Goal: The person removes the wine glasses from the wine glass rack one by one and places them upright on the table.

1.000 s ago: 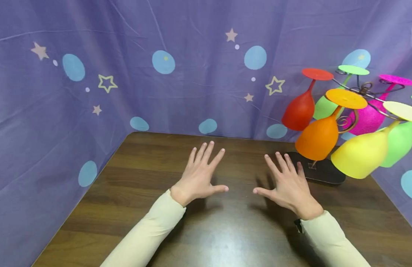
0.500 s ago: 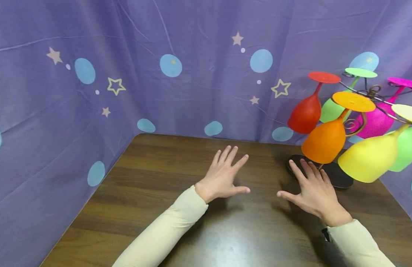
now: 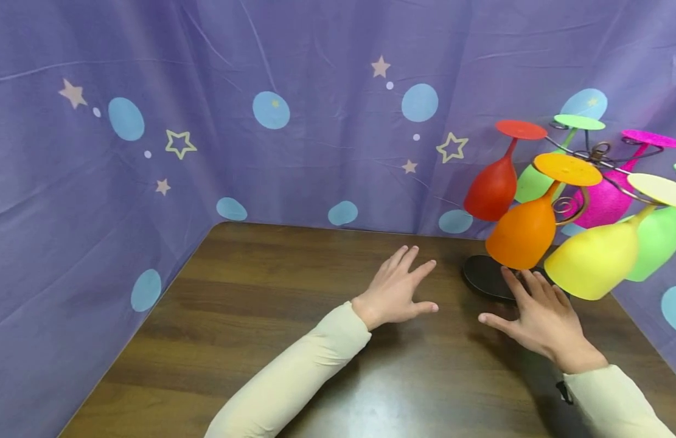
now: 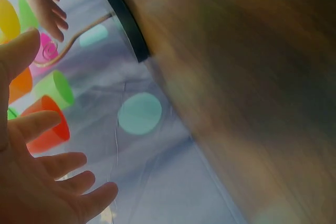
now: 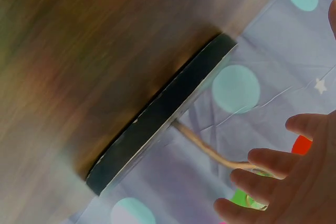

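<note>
Purple curtain [image 3: 327,152] backs a black-based rack [image 3: 482,277] hung with inverted goblets [image 3: 521,234], the left hand [image 3: 395,292] left of it and right hand [image 3: 548,322] before it both spread, empty, where a careless brush might knock a goblet loose.

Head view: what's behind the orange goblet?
Past the orange goblet: part of the far green goblet and the curved metal stem. Covered: some of the green bowl and the stem's lower stretch.

Purple star-printed curtain [image 3: 321,140]; brown wooden table [image 3: 250,298]; pale glare [image 3: 367,395] on it
</note>
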A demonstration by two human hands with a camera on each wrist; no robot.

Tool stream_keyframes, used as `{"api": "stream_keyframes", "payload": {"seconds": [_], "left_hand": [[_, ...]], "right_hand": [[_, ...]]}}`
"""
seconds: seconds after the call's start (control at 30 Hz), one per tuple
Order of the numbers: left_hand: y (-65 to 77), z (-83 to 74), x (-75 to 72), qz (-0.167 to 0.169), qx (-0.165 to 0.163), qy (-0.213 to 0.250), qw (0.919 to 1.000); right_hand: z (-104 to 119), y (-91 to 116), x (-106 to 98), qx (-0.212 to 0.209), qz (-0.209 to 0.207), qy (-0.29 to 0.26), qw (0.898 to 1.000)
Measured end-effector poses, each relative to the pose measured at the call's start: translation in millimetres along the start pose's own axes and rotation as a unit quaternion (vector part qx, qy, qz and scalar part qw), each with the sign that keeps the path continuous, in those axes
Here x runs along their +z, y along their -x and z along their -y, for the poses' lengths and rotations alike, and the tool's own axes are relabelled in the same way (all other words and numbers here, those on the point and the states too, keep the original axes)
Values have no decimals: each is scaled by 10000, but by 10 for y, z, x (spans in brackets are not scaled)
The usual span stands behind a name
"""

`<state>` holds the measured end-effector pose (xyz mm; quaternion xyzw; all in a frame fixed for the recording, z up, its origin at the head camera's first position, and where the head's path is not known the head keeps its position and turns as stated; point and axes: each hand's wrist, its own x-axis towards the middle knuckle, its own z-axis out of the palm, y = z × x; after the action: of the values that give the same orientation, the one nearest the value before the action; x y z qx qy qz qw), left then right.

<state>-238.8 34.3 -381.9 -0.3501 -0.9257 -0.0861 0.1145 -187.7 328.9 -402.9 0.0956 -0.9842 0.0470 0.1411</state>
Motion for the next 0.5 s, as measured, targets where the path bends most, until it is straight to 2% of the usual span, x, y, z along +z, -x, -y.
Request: {"api": "stream_keyframes", "payload": {"seconds": [0.1, 0.33, 0.5], "left_hand": [[-67, -80, 32, 85, -19, 195, 9998], [-216, -280, 130, 516, -232, 619, 9965], [-330, -372, 184, 588, -306, 927, 9935]], "right_hand": [[-68, -5, 1, 47, 13, -5, 10000], [-270, 20, -20, 206, 130, -124, 9996], [-450, 49, -2, 318, 163, -79, 9993]]}}
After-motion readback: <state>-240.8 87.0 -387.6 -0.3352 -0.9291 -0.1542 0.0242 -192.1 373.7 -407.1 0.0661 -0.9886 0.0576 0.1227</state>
